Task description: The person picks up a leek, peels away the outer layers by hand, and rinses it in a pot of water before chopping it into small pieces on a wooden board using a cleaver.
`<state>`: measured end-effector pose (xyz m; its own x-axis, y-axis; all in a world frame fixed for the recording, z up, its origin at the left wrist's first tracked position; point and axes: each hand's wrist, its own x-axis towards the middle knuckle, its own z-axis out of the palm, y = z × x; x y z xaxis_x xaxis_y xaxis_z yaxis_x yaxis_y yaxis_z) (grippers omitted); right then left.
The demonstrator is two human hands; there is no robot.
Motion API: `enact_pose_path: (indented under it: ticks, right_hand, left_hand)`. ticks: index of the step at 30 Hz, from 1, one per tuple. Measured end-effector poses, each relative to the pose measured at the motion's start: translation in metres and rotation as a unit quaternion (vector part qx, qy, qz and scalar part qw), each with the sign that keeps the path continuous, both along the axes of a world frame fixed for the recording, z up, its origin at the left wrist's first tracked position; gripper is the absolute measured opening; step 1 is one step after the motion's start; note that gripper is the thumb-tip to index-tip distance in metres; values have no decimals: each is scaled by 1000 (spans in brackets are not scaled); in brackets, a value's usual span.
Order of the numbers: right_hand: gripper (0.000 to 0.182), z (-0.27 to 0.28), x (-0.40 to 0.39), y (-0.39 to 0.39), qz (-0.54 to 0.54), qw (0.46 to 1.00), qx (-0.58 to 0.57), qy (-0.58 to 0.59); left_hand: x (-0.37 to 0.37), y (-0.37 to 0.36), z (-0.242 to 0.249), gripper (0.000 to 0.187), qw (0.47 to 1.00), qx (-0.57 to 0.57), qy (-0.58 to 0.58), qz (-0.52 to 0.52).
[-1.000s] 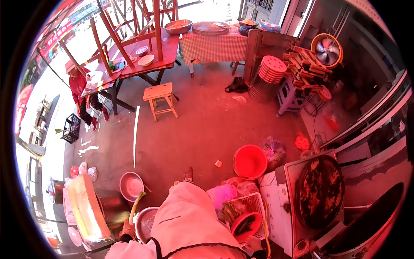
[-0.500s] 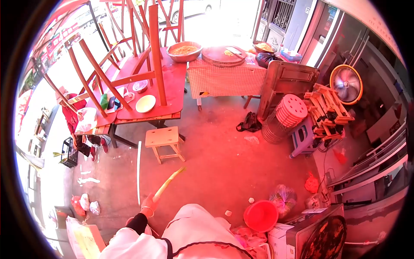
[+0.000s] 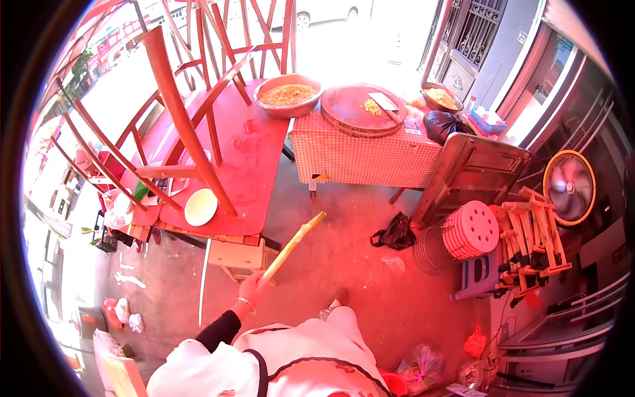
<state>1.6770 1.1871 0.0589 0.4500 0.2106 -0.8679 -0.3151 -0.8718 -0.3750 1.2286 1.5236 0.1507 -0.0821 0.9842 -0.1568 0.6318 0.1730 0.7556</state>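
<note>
Setting: a shopfront floor (image 3: pixel 304 278) under a strong red cast. On the left, a red-topped table (image 3: pixel 251 172) with upturned wooden seats on it; just beside its far end, a table with a checked cloth (image 3: pixel 370 159). A wooden stool (image 3: pixel 231 255) is partly hidden by the red table's near edge. On the checked cloth, a round chopping board (image 3: pixel 342 99); to its left, a metal bowl (image 3: pixel 291 113) of shredded food.

Item in hand: a long, pale leek-like stalk (image 3: pixel 294 243), tilted over the floor, far tip towards the checked table. Handling (judged): light, fairly stiff, smooth and perhaps slippery if wet; likely to snap under a sharp bend. Best hold: firm but not crushing, around the lower shaft.

Left hand (image 3: pixel 251 289): fingers closed around the stalk's near end. Right hand: out of view; grip cannot be told.
</note>
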Motion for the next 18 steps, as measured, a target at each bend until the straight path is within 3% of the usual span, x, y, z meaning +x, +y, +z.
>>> enact_pose_path:
  ticks: [8,9,11,12,14,16,18]
  right_hand:
    - [39,59,111,213,134,991,21,-19]
    - [38,58,123,247,146,988,28,-38]
    - [36,40,151,314,173,980,75,-70]
    - [34,29,164,339,181,973,111,-85]
    - [29,65,158,414,215,960,143,-108]
    - [27,47,170,465,285,917,230,-158]
    - [27,61,171,513,303,904,243,-178]
  left_hand:
    - [85,154,68,26,995,10,-86,49]
    - [93,172,69,26,995,6,-85,55]
    - [110,213,68,28,984,104,-132,61]
    - [118,238,63,30,983,80,-139,84]
    - [129,292,42,31,984,107,-110,85]
    - [147,356,39,31,981,145,-106,75]
    - [164,420,36,32,982,148,-105,57]
